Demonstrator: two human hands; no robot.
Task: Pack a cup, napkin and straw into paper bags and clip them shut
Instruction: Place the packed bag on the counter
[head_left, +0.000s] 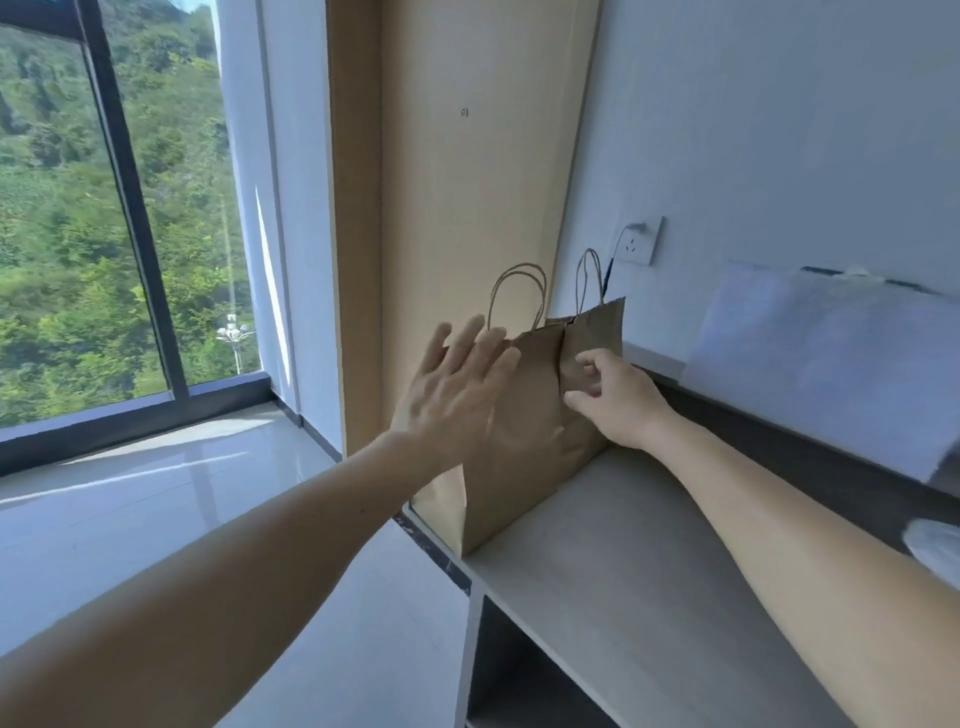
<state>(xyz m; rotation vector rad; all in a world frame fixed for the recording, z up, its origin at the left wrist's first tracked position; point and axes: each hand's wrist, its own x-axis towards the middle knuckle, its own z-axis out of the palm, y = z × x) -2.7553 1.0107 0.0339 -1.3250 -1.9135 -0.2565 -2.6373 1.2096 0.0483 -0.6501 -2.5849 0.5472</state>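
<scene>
— Left hand (457, 384) spreads wide, fingers straight, at the upper left face of the paper bag (519, 457); blur hides whether it touches. Right hand (613, 400) pinches a crease high on the bag's near side, thumb below, fingers curled above.

— Where does the bag stand?

— Upright at the far left end of the pale surface (623, 545), its base along the left edge, with a wood panel (467, 182) just behind. Twisted paper handles (517, 291) rise from the top.

— How will it handle?

— Probably light and thin. It is creased brown paper that gives under a pinch and keeps a fold. It is stiff enough to stand, but looks soft enough to crumple, or to tear at the mouth under a hard pull. Cup, napkin and straw are not in view, so its weight is a guess. The best hold, by judgement, is the folded top or the handles, with a flat palm steadying one wall. The middle of a panel would likely buckle.

— And the room to move?

— Tight on the left. Past that edge there is only the floor (156, 519), and a nudge that way could tip the bag off. Open surface runs right and toward the camera, the safer way to slide it. A white sheet (831, 358) leans well apart at the right. A wall socket (638, 241) sits behind the bag.
</scene>
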